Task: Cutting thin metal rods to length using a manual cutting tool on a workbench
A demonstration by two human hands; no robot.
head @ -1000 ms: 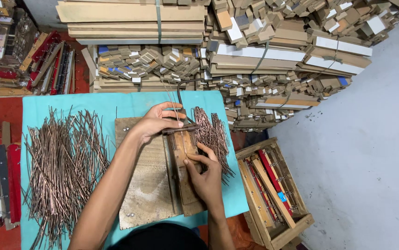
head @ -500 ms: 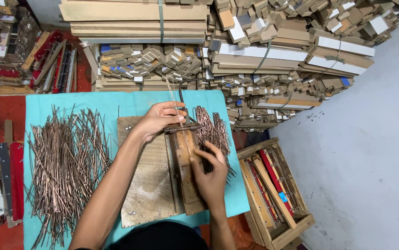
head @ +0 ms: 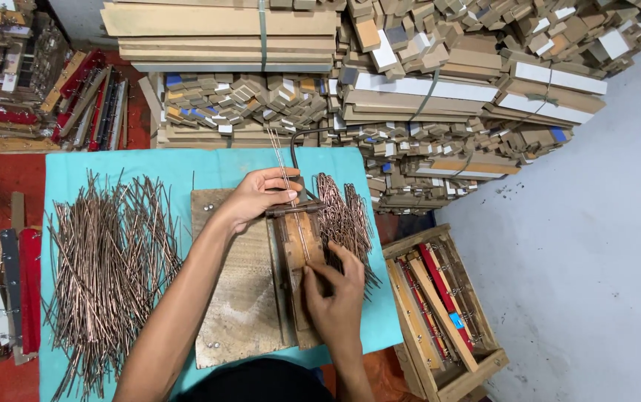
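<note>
Stacks of cut wood strips and blocks (head: 439, 82) fill the floor beyond the far edge of the table (head: 186, 167), the biggest mass in view. Table next: turquoise cover. Wooden crate (head: 443, 313) of red and tan slats stands on the floor off its right edge. Flat wooden board (head: 242, 298) lies at table centre, reaching the near edge. Big loose heap of copper-coloured rods (head: 108, 260) covers the left side; smaller bundle of rods (head: 346, 216) sits by the right edge.

Narrow wooden jig (head: 298, 260) stands on the board's right part, long axis running near edge to far edge. A few thin rods (head: 290, 186) lie along it, sticking out past its far end. My left hand (head: 261, 197) pinches those rods at the jig's far end, fingers closed on them. My right hand (head: 335, 294) presses the near part of the jig, fingers bent down on the rods there; grip itself I cannot tell. Rods lie between both hands, left hand farther out.
</note>
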